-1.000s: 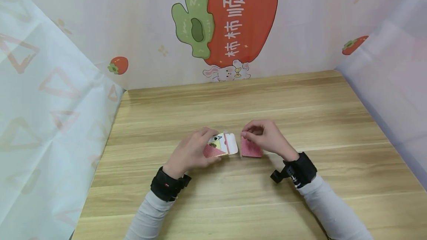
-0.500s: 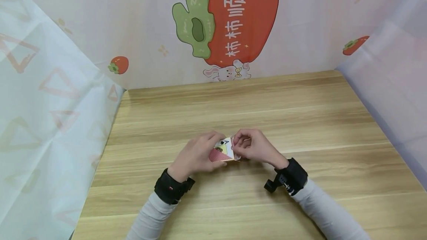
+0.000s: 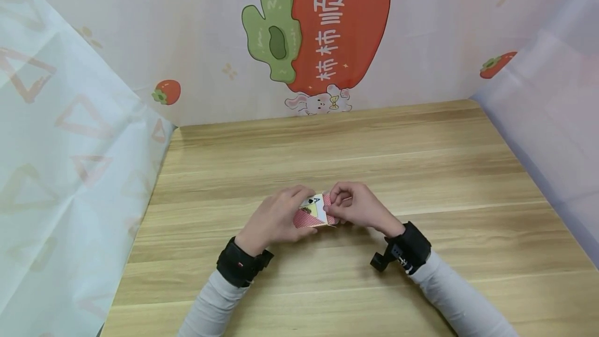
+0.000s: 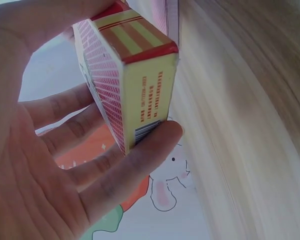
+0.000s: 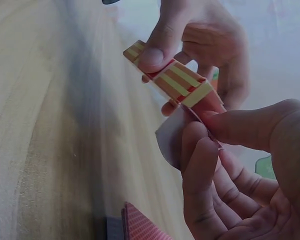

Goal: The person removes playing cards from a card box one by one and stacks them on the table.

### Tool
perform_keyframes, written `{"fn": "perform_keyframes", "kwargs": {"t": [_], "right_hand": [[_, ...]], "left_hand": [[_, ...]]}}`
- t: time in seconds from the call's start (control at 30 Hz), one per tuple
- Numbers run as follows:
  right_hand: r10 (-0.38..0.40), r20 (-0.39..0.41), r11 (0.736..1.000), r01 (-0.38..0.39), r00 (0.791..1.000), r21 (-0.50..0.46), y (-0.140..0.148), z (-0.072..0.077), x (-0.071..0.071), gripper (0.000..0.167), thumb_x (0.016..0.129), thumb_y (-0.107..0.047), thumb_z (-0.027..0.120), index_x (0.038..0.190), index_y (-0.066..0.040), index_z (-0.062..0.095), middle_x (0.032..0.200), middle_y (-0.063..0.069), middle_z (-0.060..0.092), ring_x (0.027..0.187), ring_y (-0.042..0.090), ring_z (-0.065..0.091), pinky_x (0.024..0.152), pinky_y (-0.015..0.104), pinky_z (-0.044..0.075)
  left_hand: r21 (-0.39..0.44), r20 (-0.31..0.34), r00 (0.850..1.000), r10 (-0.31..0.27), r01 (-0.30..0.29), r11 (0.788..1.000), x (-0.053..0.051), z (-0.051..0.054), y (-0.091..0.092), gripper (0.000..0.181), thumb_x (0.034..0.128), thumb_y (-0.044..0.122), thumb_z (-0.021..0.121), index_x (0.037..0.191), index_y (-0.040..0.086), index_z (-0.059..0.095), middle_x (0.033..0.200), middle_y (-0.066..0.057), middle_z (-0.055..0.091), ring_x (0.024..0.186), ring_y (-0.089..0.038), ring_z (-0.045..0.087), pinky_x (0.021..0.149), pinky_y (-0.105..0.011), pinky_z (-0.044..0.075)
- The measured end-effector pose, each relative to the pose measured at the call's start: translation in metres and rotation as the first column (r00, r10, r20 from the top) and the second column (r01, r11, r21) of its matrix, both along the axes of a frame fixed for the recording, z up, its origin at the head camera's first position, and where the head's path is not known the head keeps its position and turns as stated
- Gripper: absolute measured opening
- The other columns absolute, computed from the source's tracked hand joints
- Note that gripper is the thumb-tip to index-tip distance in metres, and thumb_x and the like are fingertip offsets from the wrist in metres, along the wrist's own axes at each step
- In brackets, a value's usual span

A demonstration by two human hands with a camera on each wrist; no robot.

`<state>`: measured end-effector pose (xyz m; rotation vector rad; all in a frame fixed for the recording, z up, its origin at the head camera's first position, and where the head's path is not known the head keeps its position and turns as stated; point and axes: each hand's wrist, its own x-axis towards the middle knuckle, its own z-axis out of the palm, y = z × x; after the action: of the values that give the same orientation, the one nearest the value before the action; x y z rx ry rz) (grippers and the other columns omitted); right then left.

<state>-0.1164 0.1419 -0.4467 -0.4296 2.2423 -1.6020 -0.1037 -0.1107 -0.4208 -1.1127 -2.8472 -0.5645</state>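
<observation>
A playing-card box, red-patterned with an ace of spades on its face, is gripped along its sides by my left hand. The left wrist view shows a cream side of the box with red print and a barcode. At the box's right end, my right hand pinches the end flap between thumb and fingers. A pale side flap sticks out beside those fingertips in the right wrist view. Part of a red-patterned card stack shows low in the right wrist view; in the head view my right hand mostly hides it.
Both hands work above a wood-grain table. A printed cloth with a large red persimmon picture stands behind its far edge, and pale cloth sides rise at left and right. Each wrist wears a black camera band.
The right hand has moved left from over the red card stack to the box's end and taken hold of the flap. The left hand and box have shifted slightly right and nearer the person.
</observation>
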Motion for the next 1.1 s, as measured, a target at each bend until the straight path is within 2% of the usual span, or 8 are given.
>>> {"fn": "perform_keyframes", "kwargs": {"t": [0.07,0.2,0.4,0.57,0.7,0.83,0.97,1.1], "right_hand": [[-0.010,0.041,1.000,0.011,0.999,-0.012,0.002,0.002,-0.001,0.022,0.092,-0.014,0.083,0.096,-0.003,0.064,0.085,0.010,0.071,0.066,0.023,0.071,0.060,0.042,0.061],[-0.034,0.085,0.999,0.035,0.996,-0.009,0.008,0.007,-0.003,0.023,0.094,-0.016,0.082,0.099,-0.002,0.065,0.085,0.011,0.073,0.065,0.027,0.073,0.064,0.049,0.063],[-0.001,0.138,0.999,0.008,0.990,-0.053,0.019,0.013,-0.008,0.020,0.104,-0.015,0.071,0.109,-0.001,0.058,0.090,0.015,0.077,0.073,0.043,0.077,0.062,0.049,0.063],[0.025,0.079,0.998,-0.021,0.997,-0.059,0.029,0.017,-0.013,0.016,0.107,-0.011,0.064,0.114,0.000,0.054,0.096,0.017,0.075,0.073,0.035,0.077,0.063,0.041,0.062],[-0.021,0.022,0.999,0.021,1.000,-0.030,0.037,0.021,-0.017,0.016,0.104,-0.007,0.068,0.115,0.000,0.057,0.101,0.017,0.071,0.083,0.030,0.074,0.070,0.036,0.061],[-0.066,-0.009,0.998,0.066,0.998,0.005,0.045,0.023,-0.021,0.018,0.102,-0.007,0.071,0.116,-0.001,0.062,0.104,0.015,0.070,0.093,0.028,0.073,0.078,0.037,0.062],[-0.095,-0.020,0.995,0.095,0.995,0.034,0.053,0.021,-0.026,0.015,0.101,-0.010,0.072,0.114,-0.003,0.069,0.102,0.013,0.072,0.092,0.026,0.074,0.080,0.041,0.063],[-0.129,0.023,0.991,0.128,0.991,0.034,0.060,0.014,-0.032,0.018,0.101,-0.011,0.073,0.115,0.000,0.074,0.102,0.017,0.073,0.086,0.021,0.075,0.078,0.041,0.064]], "left_hand": [[-0.008,0.015,1.000,0.014,-0.014,1.000,-0.001,0.000,-0.001,0.070,0.0795,0.045,0.093,0.135,0.012,0.064,0.124,-0.002,0.072,0.100,-0.016,0.069,0.084,-0.035,0.060],[-0.012,0.045,0.998,0.049,-0.048,0.999,-0.003,0.001,-0.005,0.072,0.0795,0.044,0.093,0.137,0.013,0.063,0.128,-0.003,0.071,0.104,-0.016,0.070,0.087,-0.035,0.061],[0.009,0.080,0.992,0.100,-0.101,0.995,-0.007,0.003,-0.013,0.074,0.0771,0.040,0.096,0.137,0.011,0.063,0.130,-0.005,0.071,0.105,-0.017,0.069,0.088,-0.036,0.060],[0.016,0.100,0.987,0.128,-0.131,0.991,-0.011,0.005,-0.021,0.074,0.0777,0.038,0.096,0.138,0.010,0.063,0.128,-0.005,0.070,0.103,-0.017,0.067,0.087,-0.034,0.059],[0.020,0.089,0.985,0.145,-0.148,0.989,-0.013,0.008,-0.026,0.073,0.0775,0.038,0.096,0.137,0.010,0.063,0.130,-0.004,0.070,0.105,-0.017,0.067,0.086,-0.035,0.059],[0.019,0.085,0.984,0.160,-0.162,0.987,-0.014,0.009,-0.029,0.073,0.0771,0.039,0.096,0.136,0.011,0.064,0.129,-0.004,0.071,0.104,-0.017,0.067,0.087,-0.036,0.059],[0.024,0.094,0.982,0.164,-0.167,0.986,-0.013,0.010,-0.030,0.072,0.0770,0.038,0.096,0.136,0.012,0.064,0.130,-0.004,0.071,0.105,-0.018,0.067,0.087,-0.037,0.058],[0.026,0.089,0.983,0.160,-0.163,0.986,-0.014,0.009,-0.030,0.070,0.0770,0.039,0.095,0.135,0.013,0.065,0.131,-0.003,0.070,0.104,-0.018,0.067,0.087,-0.036,0.058]]}}
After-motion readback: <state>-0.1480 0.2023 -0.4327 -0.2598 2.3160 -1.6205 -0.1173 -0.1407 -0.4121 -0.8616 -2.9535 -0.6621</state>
